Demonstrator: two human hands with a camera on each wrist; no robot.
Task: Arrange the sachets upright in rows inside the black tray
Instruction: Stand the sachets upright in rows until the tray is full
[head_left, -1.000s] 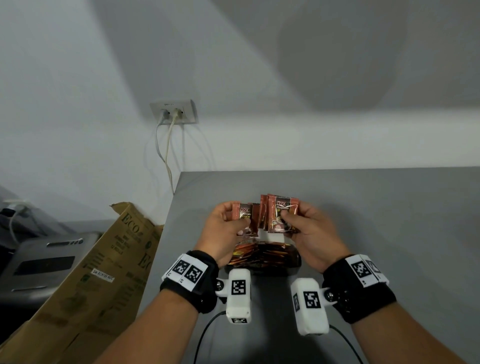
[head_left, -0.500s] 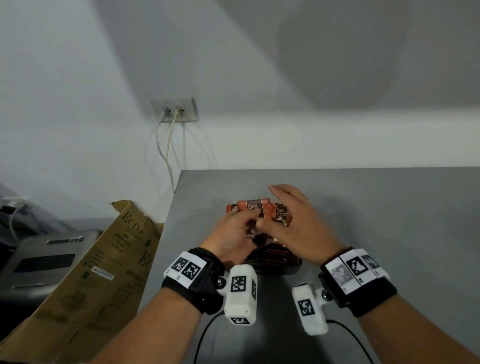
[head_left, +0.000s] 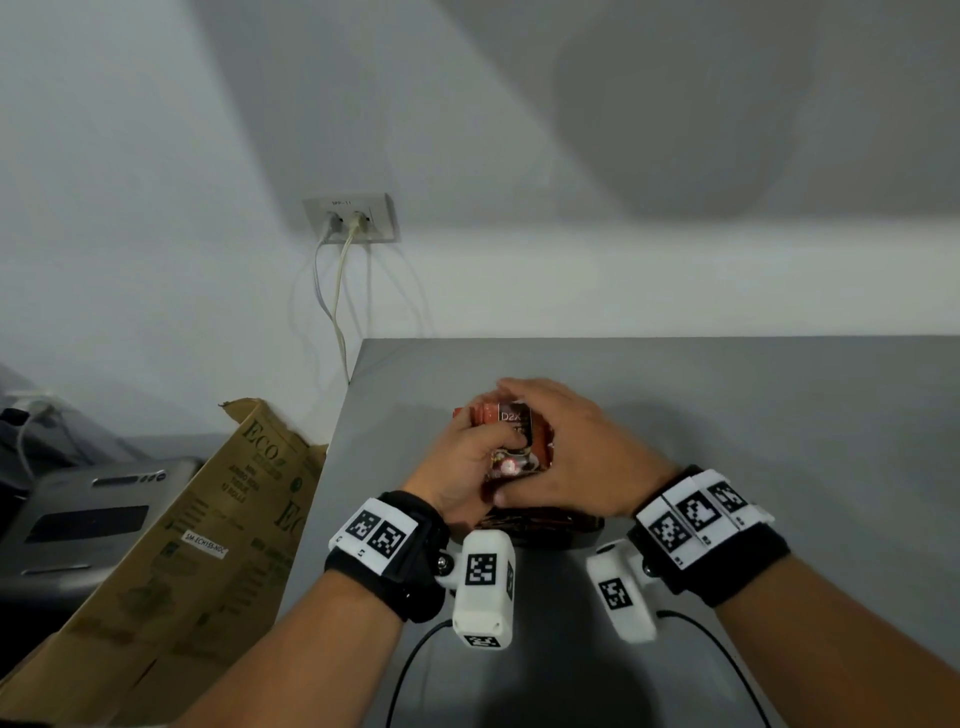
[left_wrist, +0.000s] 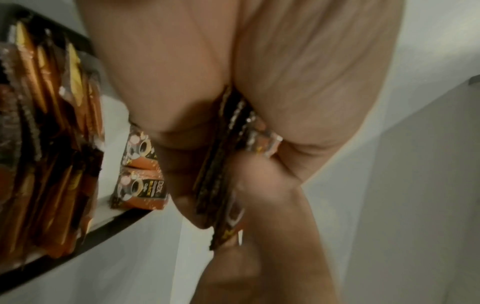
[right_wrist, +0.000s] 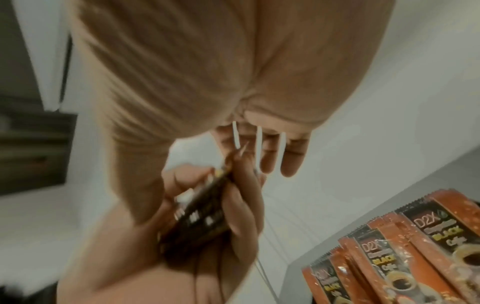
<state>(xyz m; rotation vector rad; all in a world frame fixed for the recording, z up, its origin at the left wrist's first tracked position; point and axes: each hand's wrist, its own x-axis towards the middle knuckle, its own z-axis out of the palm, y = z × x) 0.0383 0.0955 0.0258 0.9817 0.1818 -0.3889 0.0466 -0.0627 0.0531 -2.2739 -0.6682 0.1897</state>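
My left hand grips a bundle of orange-and-black coffee sachets just above the black tray. In the left wrist view its thumb and fingers pinch the bundle edge-on. My right hand lies over the bundle's right side with straight fingers, touching it without curling round it. The tray holds several sachets standing on edge. More sachets lie fanned flat on the grey table; the hands hide most of them in the head view.
The grey table runs back to a white wall, and its left edge is close to my left hand. A cardboard box and a grey machine stand left of the table. Two black cables trail from the wrist cameras.
A second ago each hand held its own fan of sachets. They are now one bundle in my left hand, and my right hand has flattened over it. Both hands have sunk towards the tray.
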